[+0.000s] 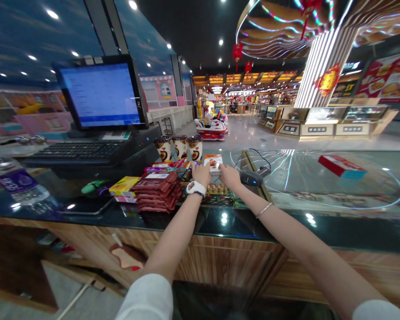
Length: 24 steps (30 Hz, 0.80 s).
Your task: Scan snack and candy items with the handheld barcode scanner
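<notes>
Both arms reach forward over a dark glossy counter. My left hand (201, 174), with a white watch at the wrist, closes on the left side of a small white and orange box (214, 163). From the right, my right hand (230, 176) has its fingers pressed to the same box. Left of my left hand lie a stack of dark red packets (158, 191) and several colourful wrapped snacks (182, 165). Three patterned cups (180, 146) stand just behind them. A black scanner (251, 178) sits right of my right hand.
A monitor (102, 95) and a keyboard (75, 152) stand at the left, with a water bottle (20, 182), a phone (86, 205) and a yellow box (124, 186) nearer. A red box (342, 166) lies at the right.
</notes>
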Tool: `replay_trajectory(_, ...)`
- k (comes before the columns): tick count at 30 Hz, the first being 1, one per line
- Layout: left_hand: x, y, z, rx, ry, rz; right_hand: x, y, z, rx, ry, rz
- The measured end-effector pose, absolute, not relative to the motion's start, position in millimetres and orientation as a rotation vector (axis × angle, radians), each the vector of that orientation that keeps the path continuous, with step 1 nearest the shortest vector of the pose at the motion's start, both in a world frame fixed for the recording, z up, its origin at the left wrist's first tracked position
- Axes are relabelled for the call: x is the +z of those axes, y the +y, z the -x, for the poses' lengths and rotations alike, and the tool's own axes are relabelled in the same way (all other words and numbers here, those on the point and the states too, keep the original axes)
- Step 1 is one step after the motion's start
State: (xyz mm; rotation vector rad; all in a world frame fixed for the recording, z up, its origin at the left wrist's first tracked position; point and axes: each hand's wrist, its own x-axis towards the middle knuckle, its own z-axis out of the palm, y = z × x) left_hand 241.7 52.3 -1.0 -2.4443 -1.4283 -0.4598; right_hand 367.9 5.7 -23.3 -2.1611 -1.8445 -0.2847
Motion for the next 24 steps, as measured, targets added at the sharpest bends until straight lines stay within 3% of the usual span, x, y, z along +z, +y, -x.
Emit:
replay_trajectory(12,0.5,41.4,-251.8,-0.764,-1.188,2.569,-5.3,-6.2,-358.9,-0.656,-1.893,1.979)
replay_trajectory(24,14.3,41.9,-252.1,-1.188,-0.978,2.676,29.9,-41.0,-403.5,-0.681,-1.819,1.708)
